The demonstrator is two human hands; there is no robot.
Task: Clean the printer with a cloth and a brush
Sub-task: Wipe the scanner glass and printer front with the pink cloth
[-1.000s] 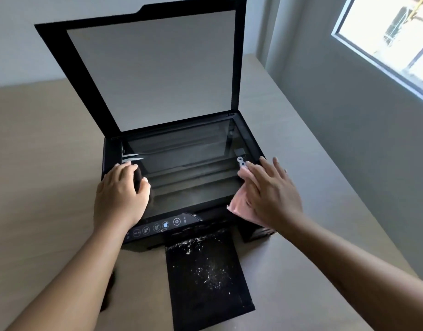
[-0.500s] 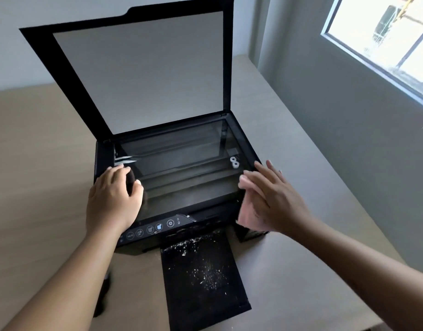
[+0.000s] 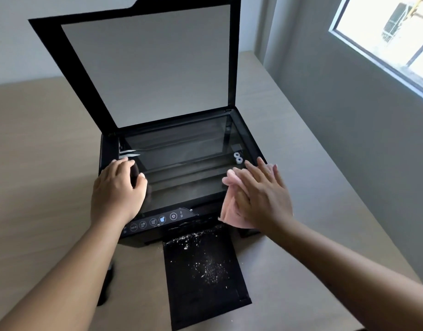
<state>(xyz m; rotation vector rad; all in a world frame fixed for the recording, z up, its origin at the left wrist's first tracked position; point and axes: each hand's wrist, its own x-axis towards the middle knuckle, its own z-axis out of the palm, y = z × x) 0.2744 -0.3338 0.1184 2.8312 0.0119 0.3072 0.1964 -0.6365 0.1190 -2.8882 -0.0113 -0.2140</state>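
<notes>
A pale wooden table (image 3: 43,149) beside a grey wall and window (image 3: 384,34) carries the black printer (image 3: 110,151), its scanner lid (image 3: 146,65) raised upright. The right hand (image 3: 260,194) lies flat, fingers spread, pressing a pink cloth (image 3: 232,209) onto the glass's near right corner — the left hand (image 3: 117,189) curls around a dark object, possibly the brush, at the left edge. White specks litter the output tray (image 3: 205,271) in front.

A black printer (image 3: 181,177) sits on a tan table (image 3: 38,163), lid (image 3: 146,65) raised. The right hand (image 3: 263,194) presses a pink cloth (image 3: 232,206) flat on the glass's right edge. The left hand (image 3: 117,187) grips a dark object at its left edge.
</notes>
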